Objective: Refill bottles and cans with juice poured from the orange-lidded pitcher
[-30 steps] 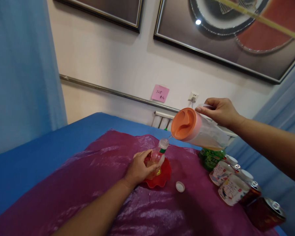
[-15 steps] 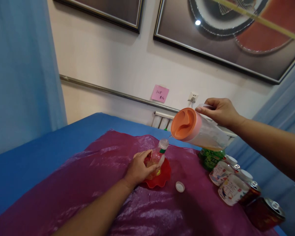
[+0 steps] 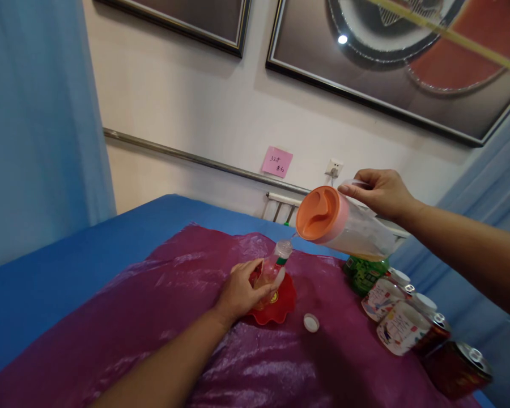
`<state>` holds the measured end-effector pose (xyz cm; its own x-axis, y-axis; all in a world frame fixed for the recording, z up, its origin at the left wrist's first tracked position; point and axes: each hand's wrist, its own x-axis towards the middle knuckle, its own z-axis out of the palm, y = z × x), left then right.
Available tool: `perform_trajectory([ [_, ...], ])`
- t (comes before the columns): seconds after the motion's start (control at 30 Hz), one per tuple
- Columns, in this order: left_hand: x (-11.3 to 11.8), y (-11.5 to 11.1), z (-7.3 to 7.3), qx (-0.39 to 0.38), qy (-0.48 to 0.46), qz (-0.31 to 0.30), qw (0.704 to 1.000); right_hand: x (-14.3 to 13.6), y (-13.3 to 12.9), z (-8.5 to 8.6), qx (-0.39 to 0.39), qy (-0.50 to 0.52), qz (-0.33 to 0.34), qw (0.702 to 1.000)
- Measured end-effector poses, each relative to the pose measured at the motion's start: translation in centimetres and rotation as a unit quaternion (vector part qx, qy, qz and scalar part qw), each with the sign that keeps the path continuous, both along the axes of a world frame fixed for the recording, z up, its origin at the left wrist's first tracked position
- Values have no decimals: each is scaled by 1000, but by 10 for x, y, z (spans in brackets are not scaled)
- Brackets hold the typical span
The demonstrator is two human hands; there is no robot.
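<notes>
My left hand (image 3: 243,289) is wrapped round a clear bottle (image 3: 277,262) with a green band below its uncapped mouth. The bottle stands in a red scalloped dish (image 3: 287,303) and holds some pale amber liquid. In my right hand (image 3: 380,191) is the handle of a clear pitcher (image 3: 361,233) with an orange lid (image 3: 317,215). Tipped nearly sideways, the pitcher has its spout just above the bottle mouth, and a thin stream runs between them. Amber liquid lies along the pitcher's lower side. A white cap (image 3: 311,323) rests right of the dish.
On the right stand a green bottle or container (image 3: 363,273), two white-lidded jars (image 3: 402,327) and red cans (image 3: 459,368). Purple plastic sheeting (image 3: 144,323) covers part of the blue-draped surface (image 3: 68,255). Blue curtains (image 3: 38,113) hang at both sides, with a wall rail (image 3: 195,160) behind.
Both hands, the bottle and the tilted pitcher stay almost where they were. The thin stream is still running into the bottle; the level inside looks slightly higher.
</notes>
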<state>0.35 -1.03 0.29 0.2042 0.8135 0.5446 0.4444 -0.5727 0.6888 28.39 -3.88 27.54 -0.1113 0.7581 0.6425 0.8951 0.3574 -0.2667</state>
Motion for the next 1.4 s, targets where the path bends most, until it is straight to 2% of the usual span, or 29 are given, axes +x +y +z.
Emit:
perform_trajectory([
  [1.07, 1, 0, 2, -9, 20, 0, 1000, 4, 4, -3, -10, 18, 16, 1000],
  [1.4, 1, 0, 0, -13, 21, -5, 1000, 6, 5, -1, 14, -8, 16, 1000],
])
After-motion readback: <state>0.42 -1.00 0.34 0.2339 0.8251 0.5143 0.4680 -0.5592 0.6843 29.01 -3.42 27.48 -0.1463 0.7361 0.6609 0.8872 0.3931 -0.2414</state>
